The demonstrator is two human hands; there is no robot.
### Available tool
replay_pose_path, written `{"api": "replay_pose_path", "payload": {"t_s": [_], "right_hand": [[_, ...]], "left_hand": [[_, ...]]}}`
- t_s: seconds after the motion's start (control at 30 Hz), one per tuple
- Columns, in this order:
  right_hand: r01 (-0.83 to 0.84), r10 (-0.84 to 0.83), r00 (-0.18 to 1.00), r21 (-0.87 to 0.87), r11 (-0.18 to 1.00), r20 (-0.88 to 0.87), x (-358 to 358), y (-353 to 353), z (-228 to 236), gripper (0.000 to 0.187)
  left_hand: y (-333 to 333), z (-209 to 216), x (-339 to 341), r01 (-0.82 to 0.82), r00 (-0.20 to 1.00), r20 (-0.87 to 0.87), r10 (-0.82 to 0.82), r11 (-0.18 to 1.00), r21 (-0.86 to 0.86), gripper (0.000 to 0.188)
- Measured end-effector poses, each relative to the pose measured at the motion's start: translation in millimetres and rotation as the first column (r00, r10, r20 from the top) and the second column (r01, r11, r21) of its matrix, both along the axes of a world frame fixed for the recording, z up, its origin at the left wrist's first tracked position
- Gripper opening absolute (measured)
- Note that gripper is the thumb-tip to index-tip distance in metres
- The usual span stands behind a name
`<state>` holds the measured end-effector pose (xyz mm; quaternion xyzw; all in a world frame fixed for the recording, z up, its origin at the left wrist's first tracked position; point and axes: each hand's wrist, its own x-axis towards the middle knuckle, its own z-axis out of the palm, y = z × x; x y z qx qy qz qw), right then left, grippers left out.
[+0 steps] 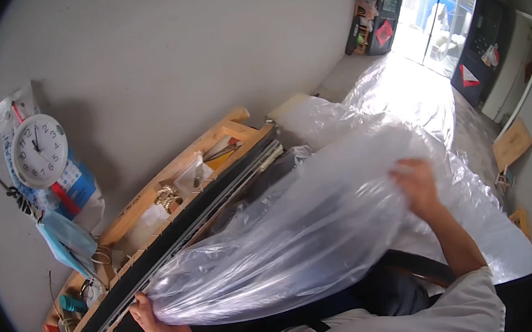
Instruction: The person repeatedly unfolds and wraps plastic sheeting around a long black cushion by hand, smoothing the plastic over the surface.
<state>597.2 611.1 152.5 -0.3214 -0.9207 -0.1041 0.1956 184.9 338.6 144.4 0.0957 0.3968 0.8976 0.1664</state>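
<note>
A large piece of clear plastic film [325, 218] stretches in front of me, puffed out and creased with shiny folds. My left hand [157, 322] pinches its gathered left end beside the front edge of the workbench. The folds fan out from those fingers toward the right. My right hand [418, 187] is at the film's right side, raised with fingers bent. Motion blurs these fingers, so I cannot tell whether they grip the film or only touch it. The plastic covers part of my lap.
A narrow wooden bench tray [235, 130] holding tools and small items runs along the wall. A clock [40, 151] and a blue face mask [66, 243] hang at left. More plastic film [403, 96] spreads across the floor toward the bright glass door [440, 12]. A wooden board [512, 144] leans at right.
</note>
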Motion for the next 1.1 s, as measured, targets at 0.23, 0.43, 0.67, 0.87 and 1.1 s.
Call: {"api": "replay_pose_path", "payload": {"t_s": [0.23,0.43,0.67,0.87,1.1], "right_hand": [[-0.232,-0.433,0.830,-0.923,0.306,-0.352,-67.1,-66.5,-118.0,0.023],[-0.232,0.158,0.954,-0.961,-0.149,-0.255,-163.0,-177.5,-133.3,0.034],[-0.377,0.039,0.894,-0.705,0.600,-0.446,-195.3,-53.1,-10.6,0.022],[-0.006,0.038,0.991,-0.245,0.970,0.127,-202.1,42.0,-75.1,0.050],[-0.080,0.118,0.982,-0.239,0.968,0.150,-199.7,16.1,-65.4,0.047]], "left_hand": [[-115.3,-54.7,-42.6,-0.517,0.719,-0.693,0.050,0.704,-0.486,0.029],[-258.0,-75.0,-128.9,-0.590,0.794,-0.015,0.608,0.765,-0.258,0.028],[-168.2,-43.5,-19.8,0.020,0.937,0.340,0.075,0.963,-0.269,0.034],[-224.8,-0.7,-55.5,-0.747,0.664,-0.634,0.397,0.306,-0.591,0.024],[-353.6,-54.3,3.7,-0.700,0.508,-0.858,-0.074,-0.616,-0.361,0.026]]}}
